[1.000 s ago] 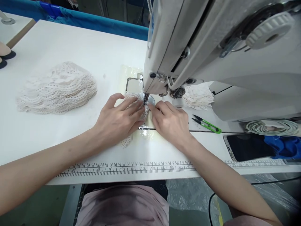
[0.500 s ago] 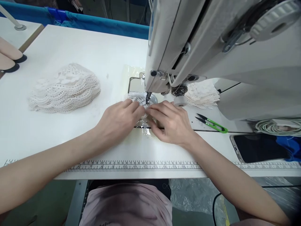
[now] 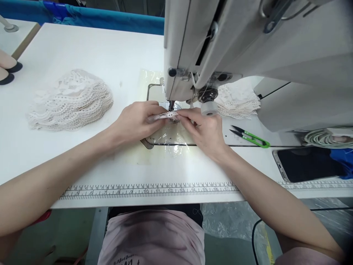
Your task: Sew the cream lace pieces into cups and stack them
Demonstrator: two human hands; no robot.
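A narrow piece of white lace point(image 3: 165, 116) is stretched between my two hands, just in front of the presser foot point(image 3: 171, 106) of the sewing machine point(image 3: 193, 44). My left hand point(image 3: 140, 119) is closed on the lace's left part, thumb below and fingers above. With thumb and fingertips, my right hand point(image 3: 205, 129) pinches its right end. Beneath them lies the metal needle plate area point(image 3: 162, 137) under a clear plastic sheet. Whether the lace touches the presser foot I cannot tell.
A large pile of white lace pieces point(image 3: 74, 101) lies to the left, and a smaller lace stack point(image 3: 237, 101) sits behind the machine head. Green thread snips point(image 3: 252, 138), a phone point(image 3: 309, 164) and a coiled cable point(image 3: 328, 138) lie at the right. A printed ruler point(image 3: 157, 190) runs along the table's front edge.
The lace lay flat at the presser foot under both hands; now it is lifted and folded edge-on between my fingers. My left hand has turned so its thumb shows. The view has shifted slightly.
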